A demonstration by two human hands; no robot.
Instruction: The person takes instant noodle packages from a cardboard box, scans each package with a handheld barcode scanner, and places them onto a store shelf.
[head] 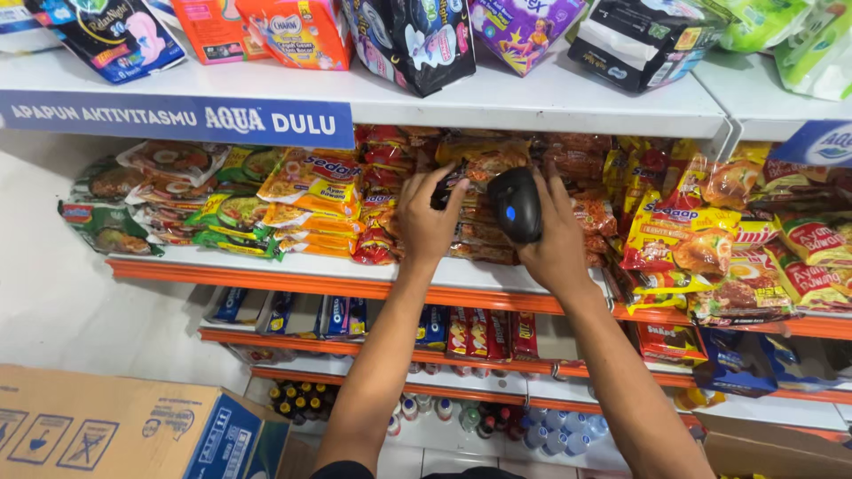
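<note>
At the noodle shelf [497, 279] of a shop aisle, both bare arms reach up and forward from the bottom of the view, elbows low, forearms angled toward each other so the hands meet at the middle stack. Right hand [557, 244] holds a black handheld scanner [515, 204], fingers and thumb clamped round its body, blue-lit face tipped toward the camera and its nose aimed at the packets, probably so the reading end meets the pack fronts. Wrist bent back a bit, knuckles up. Left hand [428, 217] is on the instant noodle packets [484, 235] stacked flat in the middle; fingers curled together over the top pack edge, thumb tucked under, seems to be pinching or lifting a pack edge, exact grip partly hidden by the fingers themselves. Likely steadying the stack right beside the scanner nose. Packets lie in flat piles with printed faces out, red/brown in the middle, green and yellow packs [240, 213] to the left, yellow and red ones [701, 239] to the right. Upper shelf carries soft hygiene product packs [417, 40]. Lower shelves have biscuit packs [337, 315] and small bottles [302, 399]. Cardboard box [115, 426] sits bottom left, near the left elbow but apart.
</note>
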